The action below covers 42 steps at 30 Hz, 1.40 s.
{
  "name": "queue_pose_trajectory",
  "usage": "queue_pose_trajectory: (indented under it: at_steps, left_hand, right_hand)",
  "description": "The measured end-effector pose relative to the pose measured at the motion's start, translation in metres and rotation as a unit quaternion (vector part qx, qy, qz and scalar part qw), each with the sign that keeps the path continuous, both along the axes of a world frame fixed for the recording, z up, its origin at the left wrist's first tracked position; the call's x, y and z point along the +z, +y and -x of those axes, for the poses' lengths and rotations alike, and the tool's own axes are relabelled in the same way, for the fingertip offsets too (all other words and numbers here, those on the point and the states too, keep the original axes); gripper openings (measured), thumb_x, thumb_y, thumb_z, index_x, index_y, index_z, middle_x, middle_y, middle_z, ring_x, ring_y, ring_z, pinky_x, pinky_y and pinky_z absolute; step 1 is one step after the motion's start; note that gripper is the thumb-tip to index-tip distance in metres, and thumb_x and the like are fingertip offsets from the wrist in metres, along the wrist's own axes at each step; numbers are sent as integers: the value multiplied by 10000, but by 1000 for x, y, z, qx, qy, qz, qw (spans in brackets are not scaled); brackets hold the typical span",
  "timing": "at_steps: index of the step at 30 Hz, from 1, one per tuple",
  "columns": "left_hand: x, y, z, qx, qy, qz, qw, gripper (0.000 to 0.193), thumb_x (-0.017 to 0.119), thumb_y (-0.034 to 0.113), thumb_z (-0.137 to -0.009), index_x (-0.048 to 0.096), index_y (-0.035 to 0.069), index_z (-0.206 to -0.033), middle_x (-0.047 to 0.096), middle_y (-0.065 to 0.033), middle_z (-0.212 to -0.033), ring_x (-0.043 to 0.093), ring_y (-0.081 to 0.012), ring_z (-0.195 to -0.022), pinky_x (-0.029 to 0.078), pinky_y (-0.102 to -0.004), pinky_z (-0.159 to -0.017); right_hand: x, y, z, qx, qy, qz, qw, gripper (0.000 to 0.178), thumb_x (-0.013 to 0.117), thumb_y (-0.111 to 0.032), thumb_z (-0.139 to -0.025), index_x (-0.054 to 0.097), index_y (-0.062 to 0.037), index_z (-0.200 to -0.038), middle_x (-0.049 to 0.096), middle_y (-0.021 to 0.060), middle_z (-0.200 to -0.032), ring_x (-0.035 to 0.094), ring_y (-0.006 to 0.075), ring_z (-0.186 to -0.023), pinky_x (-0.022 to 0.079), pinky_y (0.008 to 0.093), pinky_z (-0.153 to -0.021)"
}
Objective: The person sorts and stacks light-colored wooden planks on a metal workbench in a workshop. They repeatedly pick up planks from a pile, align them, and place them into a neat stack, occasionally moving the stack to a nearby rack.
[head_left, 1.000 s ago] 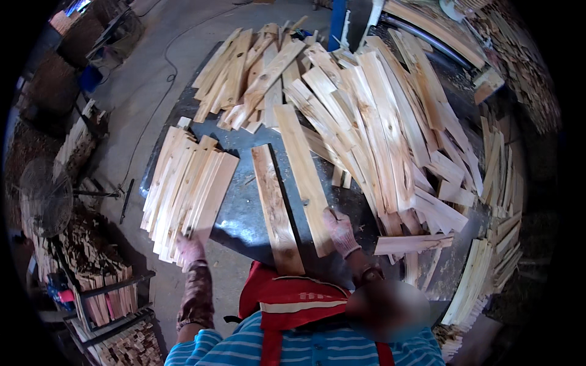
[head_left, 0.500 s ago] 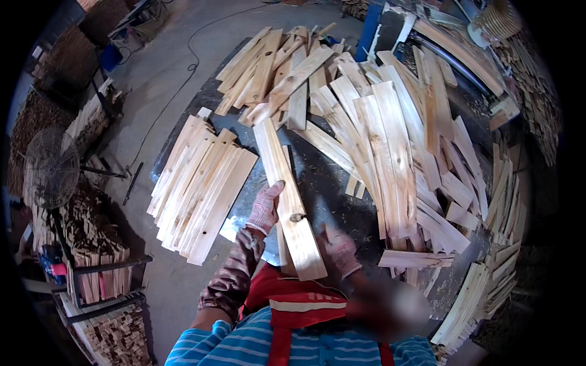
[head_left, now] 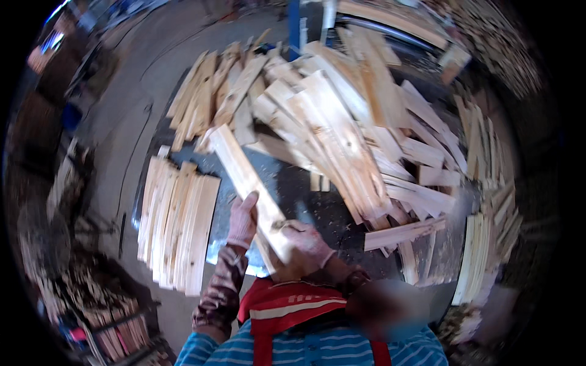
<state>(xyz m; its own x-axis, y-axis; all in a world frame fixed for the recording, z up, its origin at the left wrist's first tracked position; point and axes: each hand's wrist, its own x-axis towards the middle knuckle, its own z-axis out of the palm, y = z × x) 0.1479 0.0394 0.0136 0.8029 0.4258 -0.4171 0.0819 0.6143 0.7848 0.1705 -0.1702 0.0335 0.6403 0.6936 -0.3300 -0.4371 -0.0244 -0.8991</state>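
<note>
A long pale wooden board [head_left: 235, 163] lies slanted in front of me, its far end toward the loose planks and its near end close to my red apron. My left hand [head_left: 243, 221], in a pinkish knit glove, grips its left edge with the thumb on top. At the right edge, my right hand [head_left: 309, 244], gloved alike, closes on the board near a dark knot; its fingers are partly hidden and blurred. Beneath the held board, a second narrow strip [head_left: 264, 253] shows. Left of my left hand lies a row of planks [head_left: 177, 226] side by side.
A heap of loose planks [head_left: 342, 143] covers the far and right parts of the dark metal table [head_left: 235, 196]. Bundled strips [head_left: 473, 262] stand beyond its right edge. Stacked wood [head_left: 119, 323] and a blurred fan [head_left: 43, 238] are at the left. A blue post [head_left: 296, 27] rises behind.
My right hand has moved up and left from beside the board onto its right edge near the knot. My left hand keeps its grip. The whole view has shifted and turned somewhat.
</note>
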Motion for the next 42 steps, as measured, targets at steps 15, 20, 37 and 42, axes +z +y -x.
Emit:
queue_pose_trajectory:
  at_steps: [15,20,37,42]
  left_hand:
    - [47,212,-59,56,-135,29,989,396,553,299,-1017,569,23,-1301,645,-125,-1265,632,-206,-1141,521,-326,-1010]
    - [102,204,-169,-204,-344,-13,916,235,549,247,-1028,641,58,-1133,664,-73,-1102,646,-180,-1022,523,-308,-947]
    - [-39,-95,-96,-63,-36,80,994,103,691,133,-907,603,118,-855,634,-18,-839,637,-164,-794,546,-325,-741]
    - [-25,-19,-26,-20,37,-30,999,79,619,128,-948,630,55,-976,627,-20,-827,608,-127,-720,506,-266,-656]
  right_hand:
    - [-10,-160,-95,-242,-464,521,674,730,671,-366,-842,425,-44,-1449,491,174,-1405,464,360,-1310,397,468,-1072]
    - [-44,-152,-153,-143,-537,556,618,840,632,-409,-851,289,-52,-1530,483,188,-1429,429,369,-1334,321,519,-1117]
    - [-3,-150,-164,-216,-121,93,964,354,739,-282,-847,692,-15,-1074,687,90,-974,610,172,-904,494,331,-829]
    - [-26,-113,-144,-221,-105,-7,970,299,719,-218,-899,675,14,-1083,680,60,-982,598,140,-901,494,288,-811]
